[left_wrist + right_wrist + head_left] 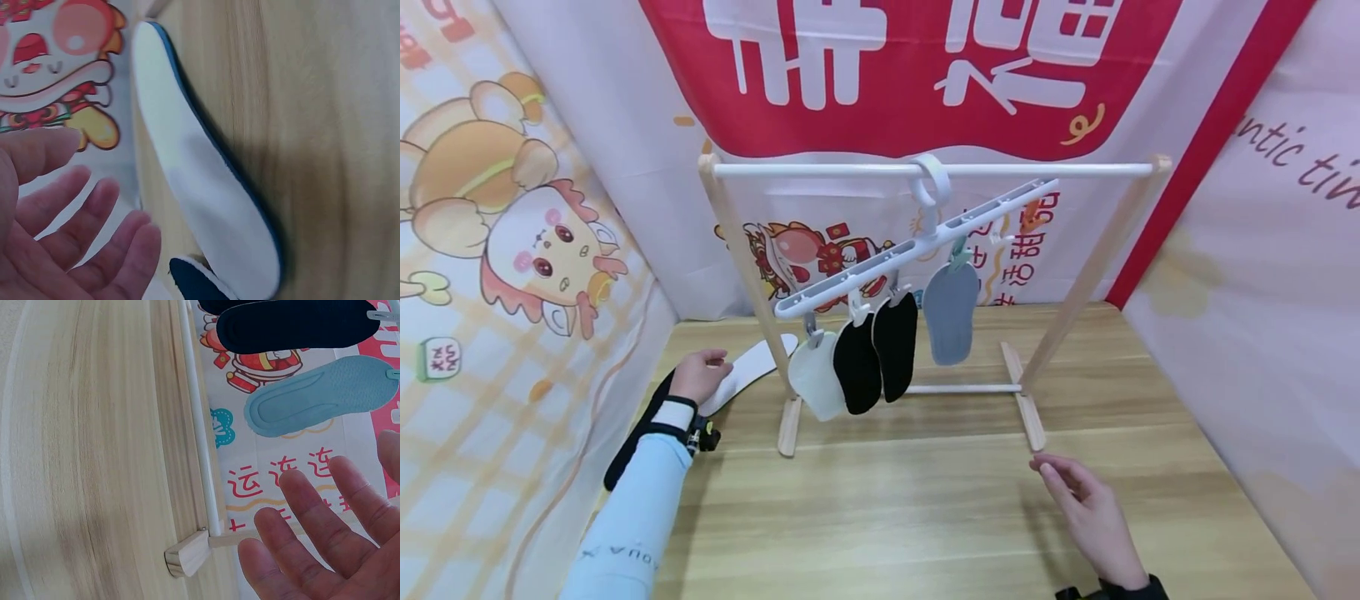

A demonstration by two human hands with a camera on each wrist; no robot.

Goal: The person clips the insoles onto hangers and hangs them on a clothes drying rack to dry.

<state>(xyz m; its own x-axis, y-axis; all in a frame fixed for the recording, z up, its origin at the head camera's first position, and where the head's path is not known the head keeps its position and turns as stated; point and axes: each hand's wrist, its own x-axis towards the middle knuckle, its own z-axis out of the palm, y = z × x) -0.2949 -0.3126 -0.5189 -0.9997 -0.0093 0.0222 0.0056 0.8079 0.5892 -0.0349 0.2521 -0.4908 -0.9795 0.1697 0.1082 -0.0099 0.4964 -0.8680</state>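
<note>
My left hand (699,374) is over the left side of the table, beside a white insole (751,368) lying flat. The left wrist view shows its fingers spread and loosely bent, nothing held, next to the white insole (194,156) with its blue edge. A black insole (631,446) lies partly hidden under my left forearm. My right hand (1093,508) hovers over the front right of the table, fingers relaxed and empty. A white clip hanger (887,260) carries a pale insole (817,379), two black insoles (857,367) and a grey-blue insole (951,312).
The hanger hooks over the white bar (820,170) of a wooden rack, tilted with its left end lower. The rack's wooden feet (1032,421) stand on the table (865,517). Printed cloth (1262,275) encloses the back and both sides.
</note>
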